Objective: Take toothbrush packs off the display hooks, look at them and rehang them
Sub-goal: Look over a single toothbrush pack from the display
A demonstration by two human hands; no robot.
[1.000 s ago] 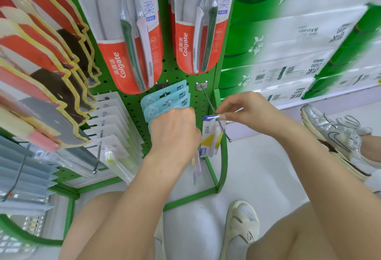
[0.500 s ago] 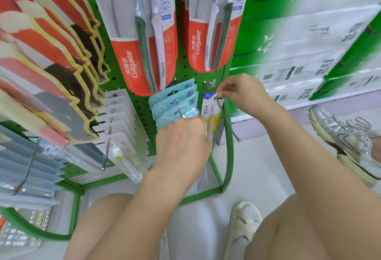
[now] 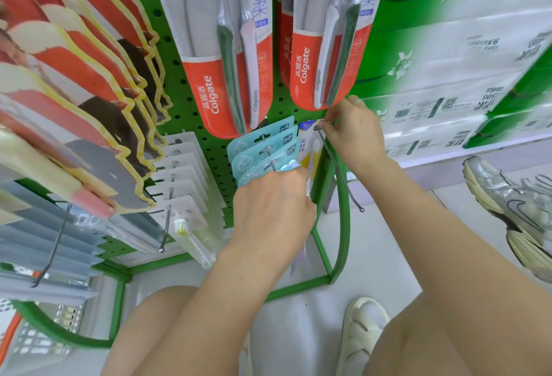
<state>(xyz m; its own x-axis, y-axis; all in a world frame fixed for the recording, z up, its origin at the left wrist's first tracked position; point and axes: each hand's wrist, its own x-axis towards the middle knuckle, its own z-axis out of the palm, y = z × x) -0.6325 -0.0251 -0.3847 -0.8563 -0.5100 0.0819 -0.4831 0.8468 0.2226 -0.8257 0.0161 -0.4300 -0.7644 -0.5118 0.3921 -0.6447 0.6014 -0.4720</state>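
Observation:
A white, yellow and blue toothbrush pack hangs far back on a long metal hook of the green pegboard. My right hand pinches the pack's top edge at the hook's base. My left hand grips the pack lower down, its fingers hidden behind the knuckles. Light blue packs hang on the hook just left of it.
Two red Colgate toothbrush packs hang above. White packs and red-and-yellow packs fill hooks at left. Green-and-white tissue boxes are stacked at right. Another person's silver sneaker stands on the floor.
Both hands have slid the pack along the hook from near its tip to the pegboard. The view has shifted down and closer.

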